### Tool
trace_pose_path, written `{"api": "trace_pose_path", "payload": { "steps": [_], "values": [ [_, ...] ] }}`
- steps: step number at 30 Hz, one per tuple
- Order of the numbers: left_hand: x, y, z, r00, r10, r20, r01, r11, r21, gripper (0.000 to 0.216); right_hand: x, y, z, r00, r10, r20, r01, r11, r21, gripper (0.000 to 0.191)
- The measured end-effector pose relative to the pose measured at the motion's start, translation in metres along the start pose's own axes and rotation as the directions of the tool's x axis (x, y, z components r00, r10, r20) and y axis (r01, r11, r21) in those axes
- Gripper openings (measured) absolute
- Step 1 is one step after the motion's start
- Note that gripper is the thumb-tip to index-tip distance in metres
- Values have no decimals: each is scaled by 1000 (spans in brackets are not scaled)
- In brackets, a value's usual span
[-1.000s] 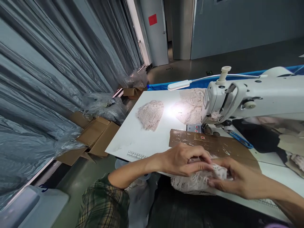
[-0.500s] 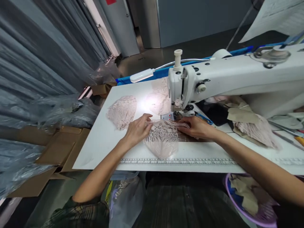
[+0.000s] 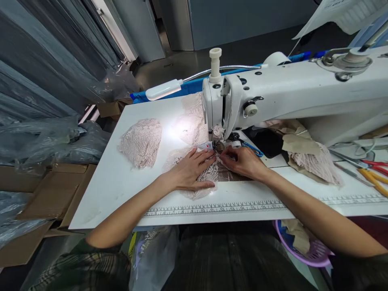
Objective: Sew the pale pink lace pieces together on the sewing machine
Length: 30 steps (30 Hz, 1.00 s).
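Note:
Pale pink lace (image 3: 198, 193) lies on the white table in front of the sewing machine (image 3: 281, 89). My left hand (image 3: 189, 169) rests flat on this lace, fingers spread toward the needle area. Close by the presser foot (image 3: 218, 146), my right hand (image 3: 242, 161) pinches the lace's right edge between thumb and fingers. Part of the lace is covered by my left hand. Another lace piece (image 3: 143, 142) sits to the left, and more lace (image 3: 192, 121) lies behind the needle under the lamp's light.
A white lamp (image 3: 164, 89) leans over the table's back. Scissors with orange handles (image 3: 374, 180) and fabric scraps (image 3: 315, 157) lie at the right. A printed ruler (image 3: 194, 211) runs along the front edge. Below are a purple basket (image 3: 318, 258) and, at left, a cardboard box (image 3: 57, 194).
My left hand has gone from holding the lace's upper edge to lying flat on it. The lace has shifted toward the presser foot and spread leftward. The camera view has moved slightly.

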<state>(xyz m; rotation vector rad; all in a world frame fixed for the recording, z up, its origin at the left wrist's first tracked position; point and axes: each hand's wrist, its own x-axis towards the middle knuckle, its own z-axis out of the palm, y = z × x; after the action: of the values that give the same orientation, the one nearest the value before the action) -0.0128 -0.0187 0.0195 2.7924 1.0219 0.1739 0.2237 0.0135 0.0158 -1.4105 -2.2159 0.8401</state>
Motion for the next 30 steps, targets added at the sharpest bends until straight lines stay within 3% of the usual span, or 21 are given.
{"api": "trace_pose_path", "payload": {
  "steps": [3,7,9,11,13,14,18,22,24,27,30],
  "values": [
    [2,4,11,997,-44,-59,47,998,47,78,0,2,2,1000,-4,10,5,996,-85,34],
    [3,1,15,964,1,-268,10,999,37,72,-7,2,1,1000,-22,-21,18,989,-149,33],
    [2,-3,14,903,-20,-430,31,999,19,56,-14,-2,1,998,-25,-50,16,984,-175,34],
    [2,-5,12,808,-62,-586,71,997,-7,34,-22,-7,3,997,-12,-70,0,985,-173,31],
    [1,-4,10,731,-53,-680,64,998,-9,20,-28,-14,8,996,-1,-93,-11,992,-126,22],
    [0,-3,10,715,-16,-699,28,1000,6,18,-30,-18,12,993,-12,-116,0,995,-98,18],
    [0,7,13,751,162,-640,-168,984,53,25,-35,-31,29,972,-177,-155,159,980,-122,19],
    [0,9,17,841,168,-515,-193,981,6,22,-35,-35,31,975,-223,-5,217,950,-225,24],
    [1,6,19,876,161,-454,-176,984,11,16,-30,-30,20,964,-248,94,260,956,-139,26],
    [0,3,20,885,174,-432,-176,984,36,13,-18,-18,-2,949,-261,175,255,965,54,28],
    [0,2,19,870,182,-458,-182,982,44,15,-5,-5,-16,982,-178,71,183,980,-80,31]
  ]
}}
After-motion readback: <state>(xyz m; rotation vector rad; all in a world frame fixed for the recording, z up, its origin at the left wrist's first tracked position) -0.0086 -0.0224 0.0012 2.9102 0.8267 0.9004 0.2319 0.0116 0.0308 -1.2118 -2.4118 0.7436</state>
